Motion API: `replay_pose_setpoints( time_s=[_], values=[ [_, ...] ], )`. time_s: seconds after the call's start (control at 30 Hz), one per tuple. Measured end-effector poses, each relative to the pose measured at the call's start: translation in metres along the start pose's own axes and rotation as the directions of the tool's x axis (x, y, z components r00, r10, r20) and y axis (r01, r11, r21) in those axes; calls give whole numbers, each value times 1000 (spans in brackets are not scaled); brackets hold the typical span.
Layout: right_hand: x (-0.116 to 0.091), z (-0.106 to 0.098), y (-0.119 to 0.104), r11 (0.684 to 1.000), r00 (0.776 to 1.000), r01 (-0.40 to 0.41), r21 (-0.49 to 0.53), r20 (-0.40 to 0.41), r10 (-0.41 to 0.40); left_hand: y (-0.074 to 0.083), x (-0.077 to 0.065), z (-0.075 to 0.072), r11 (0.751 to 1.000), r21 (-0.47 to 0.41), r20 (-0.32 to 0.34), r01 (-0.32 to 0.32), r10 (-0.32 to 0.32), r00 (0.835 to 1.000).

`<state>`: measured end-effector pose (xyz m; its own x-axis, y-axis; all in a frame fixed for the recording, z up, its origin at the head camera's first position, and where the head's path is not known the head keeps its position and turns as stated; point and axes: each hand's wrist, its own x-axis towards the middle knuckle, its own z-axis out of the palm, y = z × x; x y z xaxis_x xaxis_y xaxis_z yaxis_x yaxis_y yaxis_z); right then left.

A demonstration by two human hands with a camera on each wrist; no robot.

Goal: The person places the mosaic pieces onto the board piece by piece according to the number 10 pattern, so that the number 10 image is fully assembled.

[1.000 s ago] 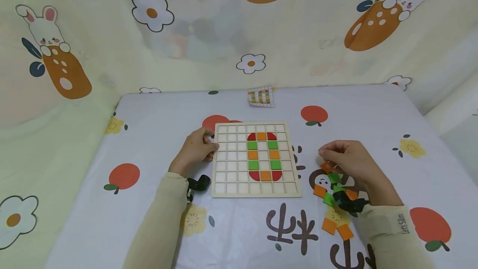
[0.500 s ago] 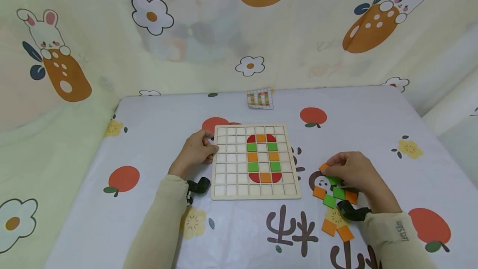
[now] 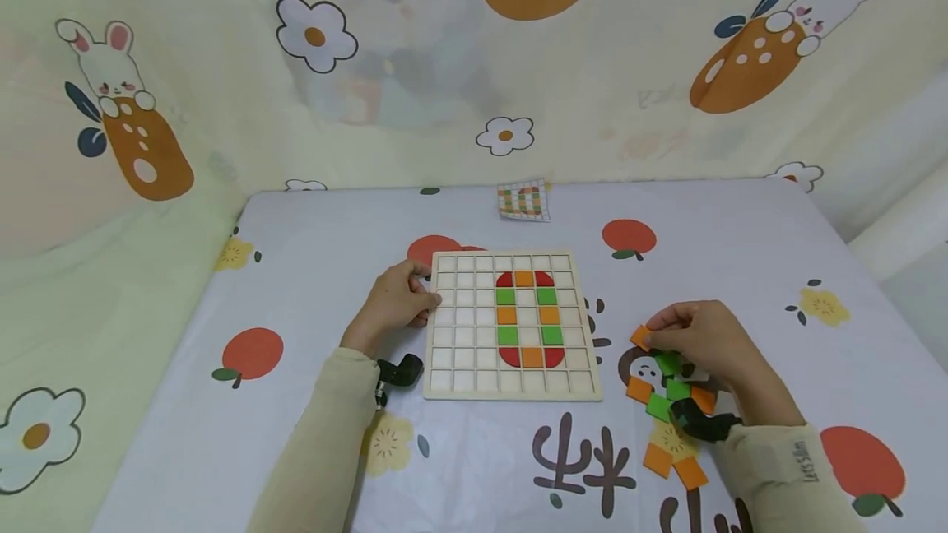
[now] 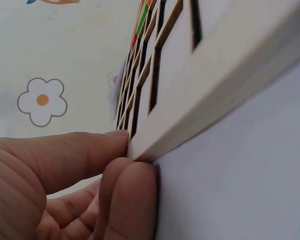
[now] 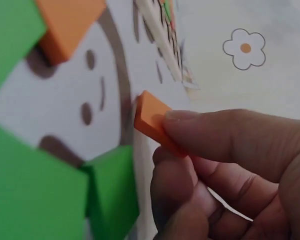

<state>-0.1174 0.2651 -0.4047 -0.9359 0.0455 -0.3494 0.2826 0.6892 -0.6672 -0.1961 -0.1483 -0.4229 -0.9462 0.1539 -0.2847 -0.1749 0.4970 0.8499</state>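
Observation:
A pale wooden grid board [image 3: 462, 356] lies flat on the table, with red, orange and green pieces set in a ring on its right half. My left hand [image 3: 392, 298] holds the board's left edge; in the left wrist view its thumb [image 4: 85, 152] and fingertips meet at the board's side. Over on the right, my right hand [image 3: 704, 344] pinches an orange square tile [image 5: 152, 117] between thumb and fingers. Loose green tiles [image 3: 657, 407] and orange tiles [image 3: 657, 460] lie beneath and in front of that hand, partly covered by it.
A small card [image 3: 523, 201] printed with a coloured grid pattern lies beyond the board, by the table's far edge. The tablecloth [image 3: 474, 467] has printed fruit, flowers and dark figures. A patterned curtain [image 3: 415, 89] hangs behind the table.
My right hand has come down a little towards the loose tiles and now pinches an orange one. The left hand stays at the board's edge. The head view has shifted slightly.

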Motion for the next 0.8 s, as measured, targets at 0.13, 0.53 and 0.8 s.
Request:
replay_pose_setpoints(
  time_s=[0.13, 0.53, 0.8],
  values=[
    [3, -3, -6, 997, 999, 18, 75, 33, -20, 2, -1, 1, 1000, 19, -18, 1, -1, 1000],
    [38, 5, -48, 974, 991, 28, 227, 122, -57, 4, 1, 5, 998, 54, -90, 14, -9, 996],
    [66, 20, -89, 951, 970, 55, 304, 211, -123, 5, -1, 6, 999, 46, -97, 4, 1, 995]
  ],
)
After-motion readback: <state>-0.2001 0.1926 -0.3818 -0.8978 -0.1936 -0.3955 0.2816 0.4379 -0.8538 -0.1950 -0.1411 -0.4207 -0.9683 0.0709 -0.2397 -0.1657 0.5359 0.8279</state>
